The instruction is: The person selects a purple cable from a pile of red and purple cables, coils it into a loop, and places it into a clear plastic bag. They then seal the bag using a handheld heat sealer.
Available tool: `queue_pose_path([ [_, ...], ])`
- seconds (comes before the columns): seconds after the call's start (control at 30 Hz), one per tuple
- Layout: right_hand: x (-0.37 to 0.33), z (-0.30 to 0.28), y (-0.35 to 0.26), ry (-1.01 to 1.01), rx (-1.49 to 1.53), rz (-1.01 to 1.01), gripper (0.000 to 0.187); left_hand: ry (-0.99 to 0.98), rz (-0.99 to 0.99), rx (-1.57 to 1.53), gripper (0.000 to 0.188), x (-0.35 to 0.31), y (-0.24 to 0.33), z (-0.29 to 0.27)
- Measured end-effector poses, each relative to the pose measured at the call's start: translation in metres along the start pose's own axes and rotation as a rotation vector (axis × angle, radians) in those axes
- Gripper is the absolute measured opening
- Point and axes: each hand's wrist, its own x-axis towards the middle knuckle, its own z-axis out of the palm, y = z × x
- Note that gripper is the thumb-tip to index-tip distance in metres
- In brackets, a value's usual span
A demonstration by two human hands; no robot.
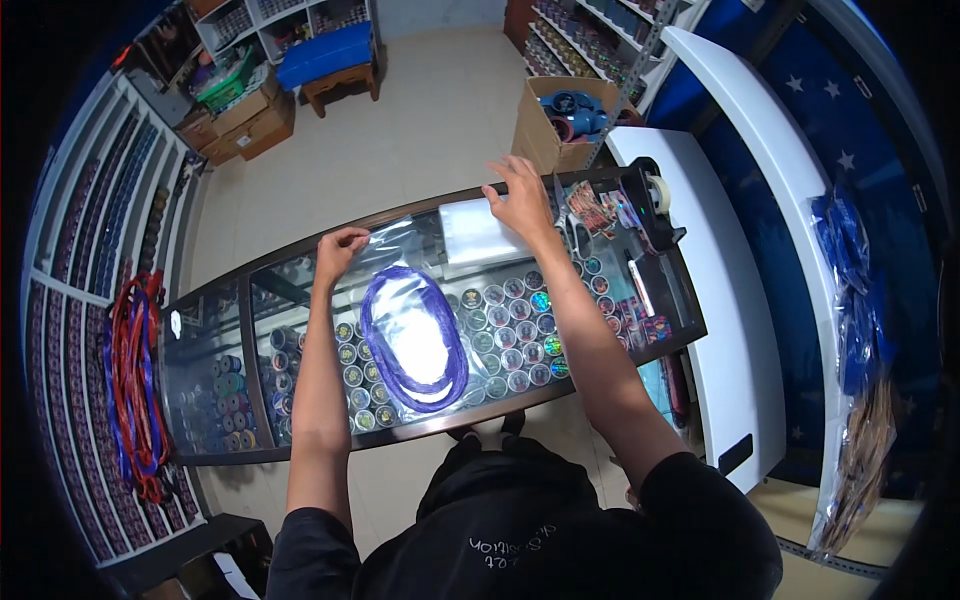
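Observation:
A coiled purple cord or strip point(378, 345), looped into a long oval, lies in or under a clear plastic bag point(397, 243) on the glass counter. Bright glare covers the middle of the coil. My left hand point(342, 255) is closed, its fingertips pinched at the upper left corner of that bag. To the right, my right hand point(522, 205) is open with fingers apart, above the right end of a stack of clear, whitish plastic sleeves point(470, 235). Whether it touches the stack I cannot tell. Scissors point(575, 228) lie just right of this hand.
On the counter's right end are a black tape dispenser point(655, 205), a white marker point(640, 285) and small colourful packets point(590, 208). Rows of round lidded tins point(515, 335) show through the glass. A cardboard box point(545, 125) stands beyond; red and purple cords point(137, 385) hang left.

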Motion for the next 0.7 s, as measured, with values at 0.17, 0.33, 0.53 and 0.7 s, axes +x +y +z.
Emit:
queue_pose_path([
  [0.17,-0.011,-0.024,0.022,0.020,-0.049,0.049,0.039,0.007,-0.007,-0.007,0.014,0.001,-0.001,0.006],
  [0.33,-0.022,-0.049,0.034,0.058,-0.105,0.069,0.039,-0.007,-0.029,-0.037,0.014,0.002,-0.005,0.005],
  [0.53,-0.034,-0.089,0.066,0.129,-0.184,0.102,0.040,-0.022,-0.052,-0.048,0.016,0.005,-0.012,0.005],
  [0.7,-0.049,-0.130,0.103,0.186,-0.295,0.175,0.038,-0.036,-0.026,-0.088,0.015,0.007,-0.016,0.006],
])
